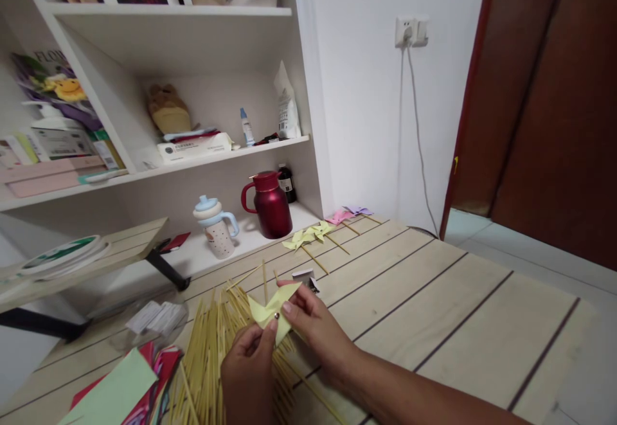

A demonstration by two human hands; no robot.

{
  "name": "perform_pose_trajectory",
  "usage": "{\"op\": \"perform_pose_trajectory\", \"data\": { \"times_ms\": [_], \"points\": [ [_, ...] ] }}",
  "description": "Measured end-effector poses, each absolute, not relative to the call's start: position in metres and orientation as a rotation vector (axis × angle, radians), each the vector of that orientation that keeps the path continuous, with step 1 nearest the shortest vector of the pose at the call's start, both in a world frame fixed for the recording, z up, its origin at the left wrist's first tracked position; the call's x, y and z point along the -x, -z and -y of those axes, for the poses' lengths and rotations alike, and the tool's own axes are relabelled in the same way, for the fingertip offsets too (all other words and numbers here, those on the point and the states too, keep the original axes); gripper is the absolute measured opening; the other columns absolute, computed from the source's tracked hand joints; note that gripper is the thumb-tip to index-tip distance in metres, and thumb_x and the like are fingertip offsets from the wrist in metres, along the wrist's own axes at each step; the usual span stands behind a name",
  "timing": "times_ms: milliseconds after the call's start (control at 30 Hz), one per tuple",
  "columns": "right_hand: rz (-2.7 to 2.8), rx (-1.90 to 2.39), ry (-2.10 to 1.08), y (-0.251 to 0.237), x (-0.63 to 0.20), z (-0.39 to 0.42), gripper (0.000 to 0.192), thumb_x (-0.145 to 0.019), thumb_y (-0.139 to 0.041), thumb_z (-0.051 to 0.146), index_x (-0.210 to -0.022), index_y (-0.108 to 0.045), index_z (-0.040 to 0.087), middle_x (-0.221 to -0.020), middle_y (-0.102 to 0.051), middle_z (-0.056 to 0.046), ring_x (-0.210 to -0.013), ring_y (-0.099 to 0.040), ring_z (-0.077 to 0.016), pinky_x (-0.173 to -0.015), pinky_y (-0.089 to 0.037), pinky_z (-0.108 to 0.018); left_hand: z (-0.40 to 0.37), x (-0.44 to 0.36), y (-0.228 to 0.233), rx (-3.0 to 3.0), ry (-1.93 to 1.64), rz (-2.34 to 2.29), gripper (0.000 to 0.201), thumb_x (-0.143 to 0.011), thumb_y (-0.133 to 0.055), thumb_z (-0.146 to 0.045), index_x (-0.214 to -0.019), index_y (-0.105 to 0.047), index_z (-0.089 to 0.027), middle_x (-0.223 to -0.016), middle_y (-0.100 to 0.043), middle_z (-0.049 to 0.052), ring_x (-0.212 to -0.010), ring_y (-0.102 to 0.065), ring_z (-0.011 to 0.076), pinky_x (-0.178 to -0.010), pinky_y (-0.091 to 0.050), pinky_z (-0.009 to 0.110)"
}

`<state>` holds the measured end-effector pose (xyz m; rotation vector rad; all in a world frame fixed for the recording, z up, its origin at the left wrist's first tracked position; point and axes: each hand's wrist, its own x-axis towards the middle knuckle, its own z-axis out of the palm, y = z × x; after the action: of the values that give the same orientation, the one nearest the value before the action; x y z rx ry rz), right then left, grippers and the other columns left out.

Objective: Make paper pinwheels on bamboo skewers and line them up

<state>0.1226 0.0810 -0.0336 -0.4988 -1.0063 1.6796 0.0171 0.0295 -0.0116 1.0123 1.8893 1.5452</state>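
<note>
Both hands hold a folded pale yellow paper pinwheel above the table, with a small round metal pin head at its middle. My left hand pinches the lower edge, its thumb just under the pin head. From the right, my right hand grips another part of the paper, its thumb on the front and fingers behind. Many thin wooden sticks lie in a loose pile beneath and left of the hands. A small open box sits just beyond my right hand, partly hidden.
Yellow pinwheels, a pink pinwheel and a purple pinwheel lie on sticks at the back. Coloured paper sheets are stacked front left, near a clear plastic bag. A red jug and cup stand behind.
</note>
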Motion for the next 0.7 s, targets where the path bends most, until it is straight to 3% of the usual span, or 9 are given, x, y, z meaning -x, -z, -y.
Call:
{"op": "perform_pose_trajectory", "data": {
  "times_ms": [133, 300, 567, 700],
  "points": [
    [1.009, 0.528, -1.662, 0.035, -0.1238, -0.0829, 0.026, -0.078, -0.074, 0.044, -0.089, -0.063, 0.022, -0.081, -0.056, 0.003, -0.08, -0.053, -0.0158, -0.077, -0.04, -0.028, -0.026, -0.0122, 0.0071, -0.94, -1.546, -1.891, 0.044, -0.05, -0.073, -0.06, -0.062, -0.069, -0.018, -0.057, -0.063, -0.001, -0.059, -0.056, 0.019, -0.059, -0.043, 0.03],
    [1.02, 0.623, -1.635, 0.0319, -0.1296, -0.0862, 0.047, -0.063, -0.084, 0.036, -0.104, -0.065, 0.023, -0.099, -0.06, -0.003, -0.092, -0.057, -0.0198, -0.089, -0.043, -0.033, -0.0226, -0.0076, 0.007, -0.922, -1.571, -1.882, 0.046, -0.051, -0.074, -0.061, -0.065, -0.069, -0.018, -0.061, -0.065, -0.001, -0.06, -0.056, 0.0183, -0.057, -0.043, 0.029],
    [1.067, 0.653, -1.643, 0.0273, -0.1303, -0.0839, 0.043, -0.06, -0.083, 0.029, -0.099, -0.067, 0.022, -0.097, -0.063, -0.004, -0.088, -0.059, -0.0194, -0.085, -0.046, -0.034, -0.0221, -0.007, 0.0108, -0.992, -1.608, -1.878, 0.044, -0.055, -0.074, -0.061, -0.067, -0.07, -0.018, -0.068, -0.067, 0.001, -0.067, -0.058, 0.0191, -0.065, -0.045, 0.029],
    [1.101, 0.643, -1.625, 0.0253, -0.1305, -0.0837, 0.035, -0.059, -0.082, 0.027, -0.088, -0.065, 0.021, -0.087, -0.062, 0.0, -0.082, -0.058, -0.0176, -0.078, -0.045, -0.031, -0.0229, -0.0081, 0.0104, -1.045, -1.601, -1.903, 0.04, -0.055, -0.073, -0.058, -0.062, -0.068, -0.019, -0.066, -0.066, 0.002, -0.067, -0.058, 0.0204, -0.068, -0.045, 0.032]
  ]
}}
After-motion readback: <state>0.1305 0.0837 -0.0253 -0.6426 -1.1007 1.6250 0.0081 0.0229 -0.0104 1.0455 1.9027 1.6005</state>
